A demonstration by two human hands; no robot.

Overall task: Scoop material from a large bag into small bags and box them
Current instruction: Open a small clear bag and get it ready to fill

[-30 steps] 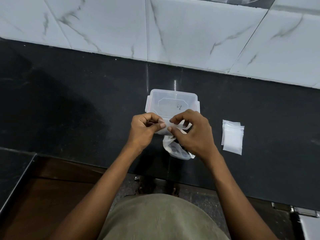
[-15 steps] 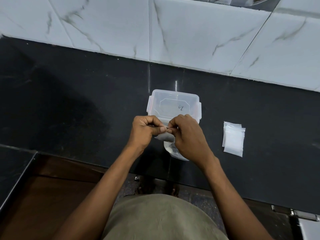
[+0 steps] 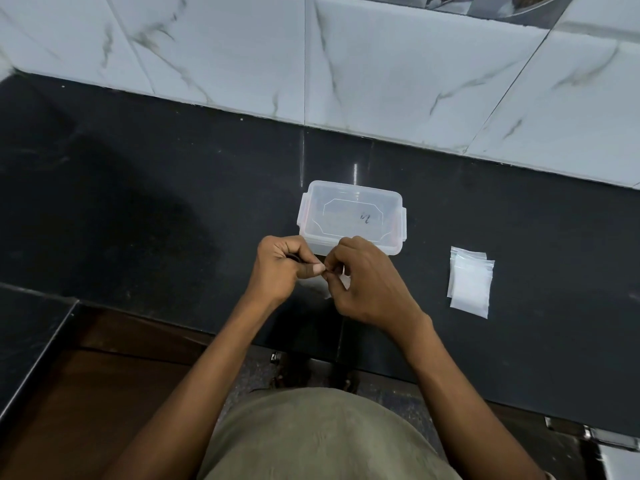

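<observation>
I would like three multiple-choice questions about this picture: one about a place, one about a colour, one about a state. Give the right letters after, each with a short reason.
1. Where do the small bags lie relative to the plastic box?
A. to its right
B. inside it
C. to its left

2. What colour is the counter?
A. white
B. black
C. brown

3. What are the two hands doing?
A. resting flat
B. gripping the box
C. pinching a small plastic bag between them

Answers: 1 A, they lie on the counter right of the box. 2 B, the surface is dark black. 3 C, left hand and right hand meet fingertips on the bag.
</observation>
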